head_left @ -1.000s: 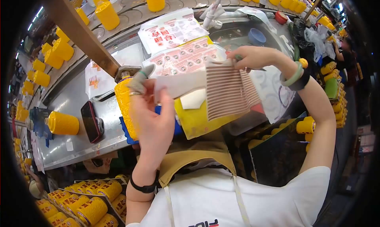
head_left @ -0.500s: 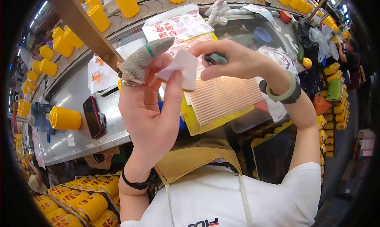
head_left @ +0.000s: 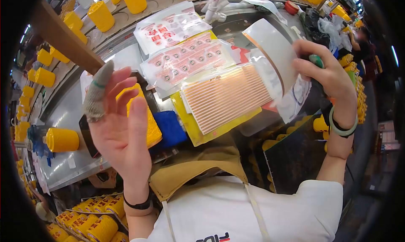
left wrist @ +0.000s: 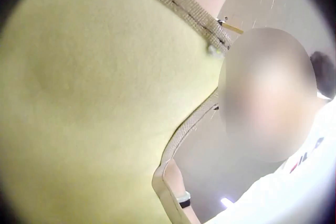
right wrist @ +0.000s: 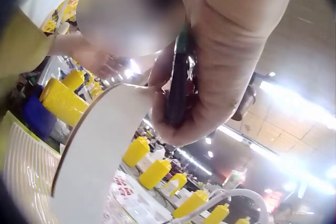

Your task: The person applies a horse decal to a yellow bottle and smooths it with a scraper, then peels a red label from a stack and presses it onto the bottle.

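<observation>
Fingers of the right hand [head_left: 333, 79] curl round a dark green-tipped tool [head_left: 317, 60] and pinch a white backing sheet [head_left: 270, 48], curled at upper right of the head view, its long axis running from upper left down to lower right. Left hand [head_left: 120, 130] is raised, fingers straight and empty, a grey finger cot [head_left: 96, 96] on its forefinger. Beneath lies a striped label sheet [head_left: 225, 96], long axis left to right, tilted up to the right.

White T-shirt [head_left: 236, 212], tan apron [head_left: 190, 170], grey finger cot [head_left: 96, 96], black wristband [head_left: 137, 205], green bangle [head_left: 337, 128].
</observation>
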{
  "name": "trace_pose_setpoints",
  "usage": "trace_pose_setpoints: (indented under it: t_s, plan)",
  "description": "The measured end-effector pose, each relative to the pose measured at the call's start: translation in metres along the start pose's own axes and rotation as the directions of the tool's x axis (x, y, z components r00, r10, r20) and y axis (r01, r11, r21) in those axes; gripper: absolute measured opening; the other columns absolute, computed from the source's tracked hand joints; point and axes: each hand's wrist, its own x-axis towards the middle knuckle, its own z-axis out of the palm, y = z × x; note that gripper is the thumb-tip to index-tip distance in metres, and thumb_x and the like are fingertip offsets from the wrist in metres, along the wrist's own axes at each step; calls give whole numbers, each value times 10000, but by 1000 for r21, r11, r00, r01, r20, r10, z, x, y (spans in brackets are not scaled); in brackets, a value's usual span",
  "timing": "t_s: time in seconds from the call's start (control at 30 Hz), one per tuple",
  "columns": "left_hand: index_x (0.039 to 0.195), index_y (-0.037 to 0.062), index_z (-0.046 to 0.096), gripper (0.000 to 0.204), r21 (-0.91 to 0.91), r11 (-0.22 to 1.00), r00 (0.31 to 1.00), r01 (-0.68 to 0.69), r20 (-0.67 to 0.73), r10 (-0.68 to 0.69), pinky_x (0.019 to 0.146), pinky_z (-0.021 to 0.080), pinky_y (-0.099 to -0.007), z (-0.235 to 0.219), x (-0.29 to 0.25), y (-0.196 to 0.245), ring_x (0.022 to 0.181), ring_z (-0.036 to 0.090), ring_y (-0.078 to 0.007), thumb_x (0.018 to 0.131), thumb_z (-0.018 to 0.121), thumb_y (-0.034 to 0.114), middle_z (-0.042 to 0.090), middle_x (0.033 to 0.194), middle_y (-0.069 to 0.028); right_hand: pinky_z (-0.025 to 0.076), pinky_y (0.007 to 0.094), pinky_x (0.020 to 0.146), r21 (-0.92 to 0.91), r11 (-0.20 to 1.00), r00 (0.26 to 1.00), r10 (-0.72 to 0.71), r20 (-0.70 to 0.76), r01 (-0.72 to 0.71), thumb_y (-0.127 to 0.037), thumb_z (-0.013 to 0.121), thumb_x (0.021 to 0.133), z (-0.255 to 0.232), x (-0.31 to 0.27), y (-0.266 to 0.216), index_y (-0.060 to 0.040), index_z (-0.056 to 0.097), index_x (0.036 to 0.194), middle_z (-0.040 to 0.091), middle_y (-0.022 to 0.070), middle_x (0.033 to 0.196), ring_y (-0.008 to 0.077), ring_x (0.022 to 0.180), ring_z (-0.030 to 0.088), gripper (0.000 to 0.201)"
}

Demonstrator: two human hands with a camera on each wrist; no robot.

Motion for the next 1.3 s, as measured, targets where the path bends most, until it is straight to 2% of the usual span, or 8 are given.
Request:
trace_pose_setpoints:
  t_s: [0.03,0.3,0.4,0.47,0.77,0.83,1.03,1.3]
  plan:
    - [1450,-8,488,507,15,1000,999,-27,-19,27,1003,470,-332,-2,0,-1,1169,608,-201,965,634,-2,620,1333,-162,394,220,600,95,973,978,210,19,-211,-185,662,968,-6,-4,2,-7,644,1051,564,-31,814,42,681,488,197]
    - [1429,-21,502,459,90,996,994,-27,-103,36,1009,474,-344,-27,-5,-5,1165,611,-215,986,609,36,625,1333,-170,419,231,533,246,753,792,572,212,-610,-225,657,959,59,23,166,-45,647,1066,586,-7,800,62,620,526,210]
    - [1415,-31,505,443,136,990,986,-32,-158,53,1012,476,-349,-46,-8,-7,1169,607,-217,988,604,36,627,1328,-173,494,294,609,-85,808,803,589,91,-583,-240,703,920,67,30,180,-12,658,1118,668,82,854,162,673,611,305]
    - [1416,-31,502,443,189,982,973,30,-230,15,1013,478,-352,-59,-12,-6,1170,605,-219,988,599,30,626,1331,-175,522,369,720,-574,787,960,82,-269,-228,-242,743,884,69,35,180,20,661,1155,712,163,941,287,792,659,386]
    - [1430,-9,518,436,138,981,963,133,-251,-95,1021,466,-339,-92,-27,-32,1177,595,-189,997,567,-23,620,1341,-131,514,428,836,-228,970,992,-105,-74,86,-200,700,909,140,171,112,-19,739,999,676,222,901,376,856,658,206]
    - [1434,-8,506,453,147,973,952,176,-278,-130,1035,452,-337,-97,-30,-32,1167,583,-190,987,582,-24,610,1324,-130,517,411,865,-270,926,964,-261,43,263,-140,677,926,174,214,116,-58,727,1134,682,160,978,313,969,664,228]
    - [1427,0,502,459,164,940,918,298,-319,-235,1050,439,-332,-113,-38,-34,1163,579,-188,980,602,-13,608,1310,-131,539,446,865,-560,780,957,-275,94,279,-22,603,895,237,285,99,-218,673,1335,586,101,1138,300,1041,640,487]
    - [1426,12,515,441,156,938,903,308,-358,-237,1037,455,-335,-130,-35,-48,1166,585,-181,991,582,-13,617,1316,-117,538,431,795,-721,569,874,-473,107,396,-104,608,882,198,306,151,-281,740,1105,576,72,1055,294,977,656,315]
